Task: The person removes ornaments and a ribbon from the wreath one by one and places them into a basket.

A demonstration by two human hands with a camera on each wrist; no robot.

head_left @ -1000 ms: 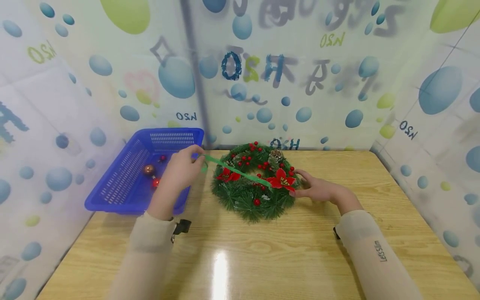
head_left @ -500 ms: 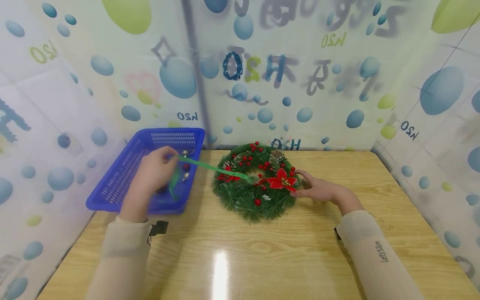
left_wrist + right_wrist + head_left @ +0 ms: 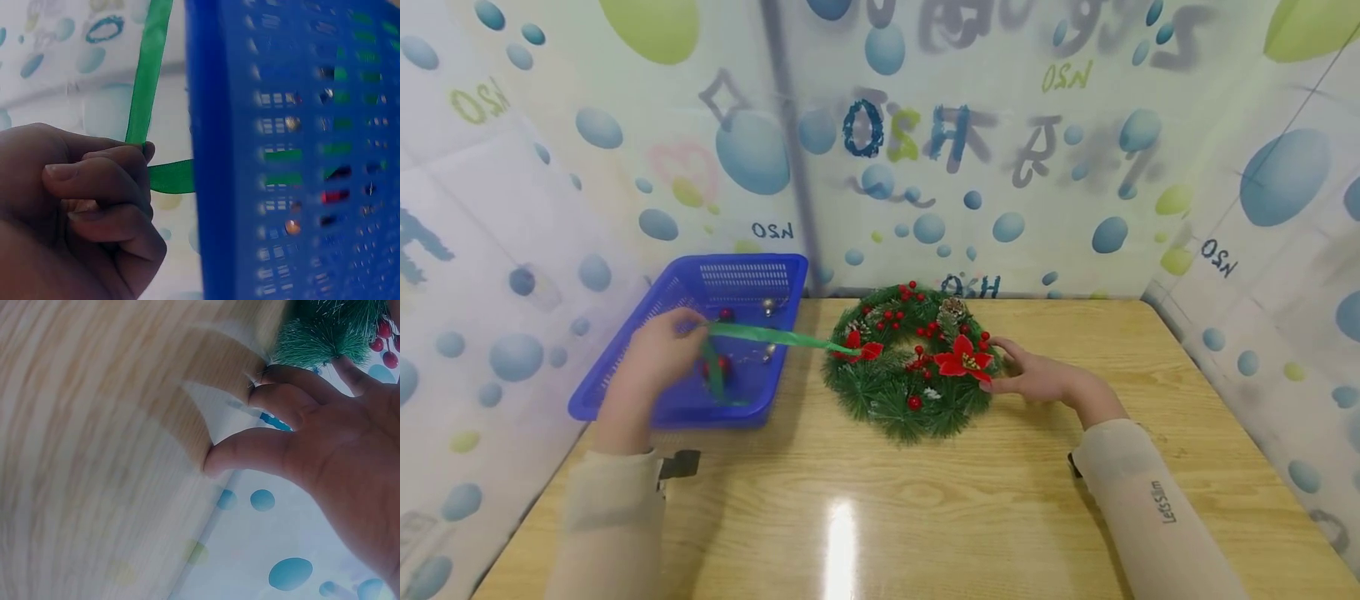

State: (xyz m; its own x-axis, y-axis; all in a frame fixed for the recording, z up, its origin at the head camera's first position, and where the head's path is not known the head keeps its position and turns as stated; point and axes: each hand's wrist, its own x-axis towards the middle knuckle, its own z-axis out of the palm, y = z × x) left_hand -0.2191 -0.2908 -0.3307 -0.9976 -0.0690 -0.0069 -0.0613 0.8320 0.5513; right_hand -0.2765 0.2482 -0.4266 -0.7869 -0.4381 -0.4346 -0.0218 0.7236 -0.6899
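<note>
My left hand [image 3: 658, 354] is over the near-left part of the blue basket, pinching a green ribbon [image 3: 775, 335] between thumb and index finger. From there the ribbon stretches right to the red flower [image 3: 859, 346] on the wreath's left side, and another length hangs into the basket. In the left wrist view, the ribbon [image 3: 149, 81] bends at the fingertips beside the basket wall. A green wreath [image 3: 902, 408] with red flowers, berries and a pinecone lies on the table. My right hand [image 3: 1037, 377] rests at its right edge, fingers spread, thumb and fingertips touching the foliage.
The blue perforated basket [image 3: 760, 407] stands at the back left and holds several small ornaments, among them a silver bauble [image 3: 768, 306] and a dark red bauble [image 3: 726, 314]. A patterned wall sheet [image 3: 1000, 167] rises behind the wooden table [image 3: 940, 517].
My left hand has moved left over the basket, drawing the ribbon's far end from the right red flower across to the left one. The right hand and wreath have stayed in place.
</note>
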